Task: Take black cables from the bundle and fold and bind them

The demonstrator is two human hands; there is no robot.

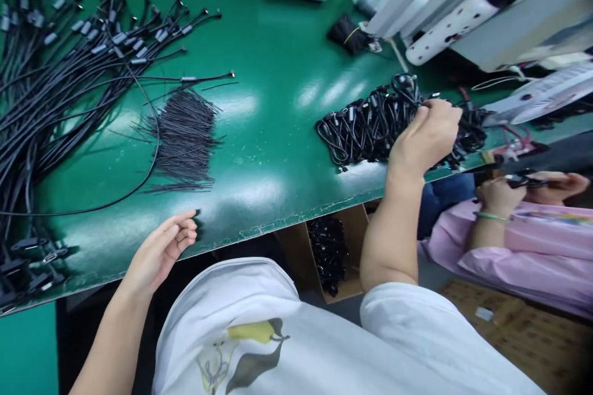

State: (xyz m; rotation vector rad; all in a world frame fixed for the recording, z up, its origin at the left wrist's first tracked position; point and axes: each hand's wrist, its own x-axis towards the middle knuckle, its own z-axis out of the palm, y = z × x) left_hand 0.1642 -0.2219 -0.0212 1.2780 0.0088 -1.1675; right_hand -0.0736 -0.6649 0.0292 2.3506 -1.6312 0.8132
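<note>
Right hand [426, 136] gripped the coiled cable pile [370, 126].
Pile stretched toward nine o'clock from that closed grip; left hand [162, 250] hung open, empty, well apart.

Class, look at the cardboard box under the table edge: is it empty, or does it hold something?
Not empty. The box under the table is open-topped, and a bundle of black cables lies inside it.

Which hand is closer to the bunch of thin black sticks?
Left. The left hand rests open at the table edge just below the bundle of thin black ties; the right hand is far right, grasping the cable pile.
</note>
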